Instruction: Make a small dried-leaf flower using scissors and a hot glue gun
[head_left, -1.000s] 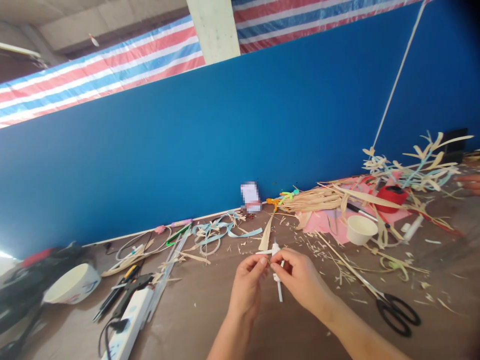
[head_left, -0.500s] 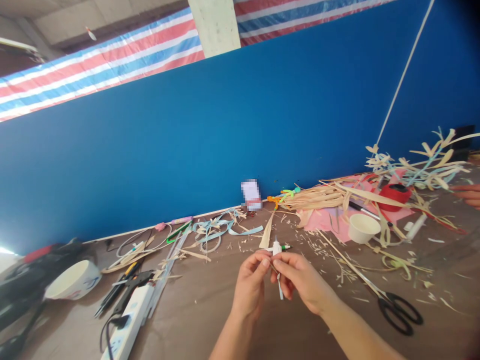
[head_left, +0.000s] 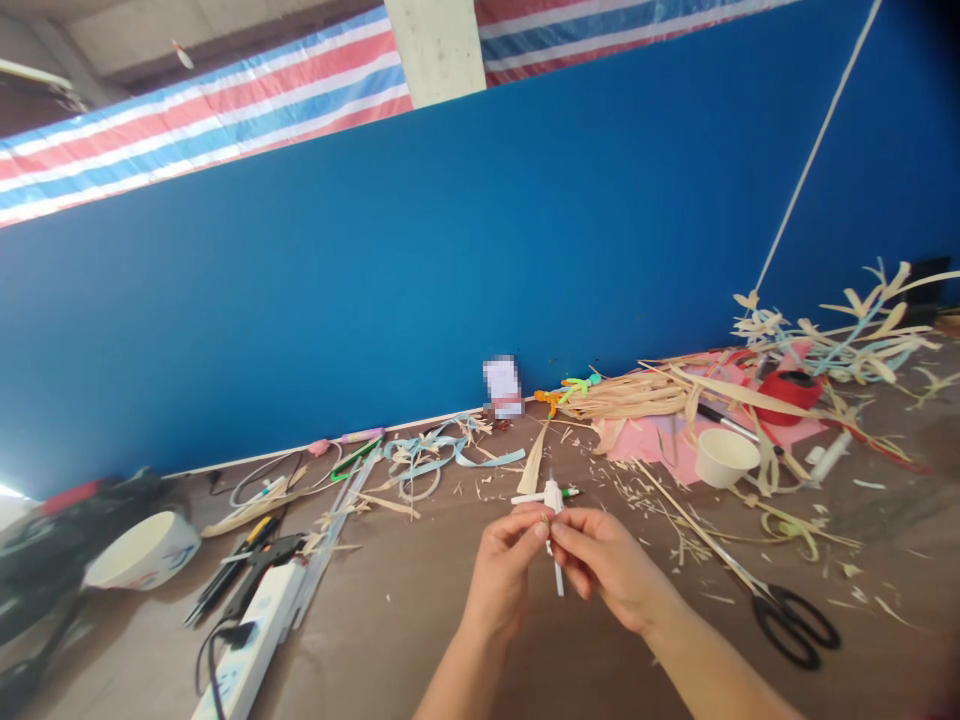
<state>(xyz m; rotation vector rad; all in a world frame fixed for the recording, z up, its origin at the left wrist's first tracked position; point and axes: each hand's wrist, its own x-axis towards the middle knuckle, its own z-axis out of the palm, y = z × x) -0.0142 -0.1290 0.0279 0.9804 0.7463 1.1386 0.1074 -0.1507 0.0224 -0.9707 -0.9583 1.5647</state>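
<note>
White two-stick cross (head_left: 553, 496) is pinched by left hand (head_left: 501, 578) and right hand (head_left: 604, 562); one scissors (head_left: 793, 625) lies nearby.

white crossed sticks (head_left: 553, 497), upright, one green-tipped

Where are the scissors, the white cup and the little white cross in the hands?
scissors (head_left: 756, 590): head view, where the blades meet the black handles.
white cup (head_left: 718, 472): head view, its outer wall.
white cross (head_left: 553, 495): head view, where its sticks cross.
</note>
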